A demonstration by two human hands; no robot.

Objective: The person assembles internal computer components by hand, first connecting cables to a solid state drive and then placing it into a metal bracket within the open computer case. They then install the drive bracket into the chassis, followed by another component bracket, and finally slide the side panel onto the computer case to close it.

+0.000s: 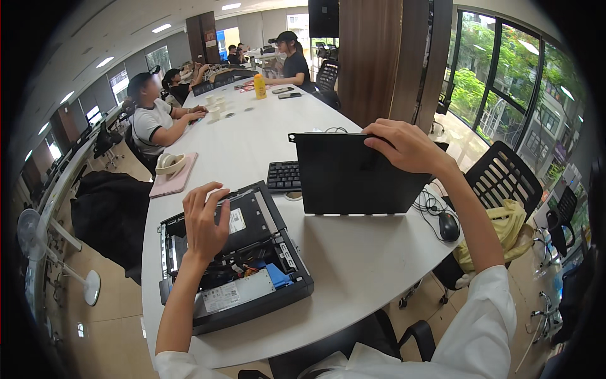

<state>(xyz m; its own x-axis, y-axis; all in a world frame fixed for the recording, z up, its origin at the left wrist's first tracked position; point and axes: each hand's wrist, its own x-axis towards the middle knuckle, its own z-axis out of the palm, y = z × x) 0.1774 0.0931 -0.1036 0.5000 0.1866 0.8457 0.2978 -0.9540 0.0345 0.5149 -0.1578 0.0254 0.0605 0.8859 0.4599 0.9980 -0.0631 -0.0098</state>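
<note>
An opened desktop computer case point(293, 278) lies flat on the white table, its drive bay, metal power supply point(230, 297), cables and a blue plastic part point(276, 276) exposed. My left hand point(205, 221) is over the case's upper left part, fingers spread and holding nothing; whether it touches the case I cannot tell. To the right, my right hand point(404, 144) grips the top edge of a black computer side panel point(360, 180), thumb on the near face. The panel stands upright, its lower edge at or just above the tabletop. A black keyboard point(283, 175) is partly hidden behind it.
A black mouse point(449, 226) with its cable lies by the table's right edge. Tape rolls point(170, 164) rest on a pink notebook point(180, 180) at the left edge. Farther back are paper cups point(214, 112), a yellow bottle point(259, 86) and seated people. Chairs point(499, 177) flank the table.
</note>
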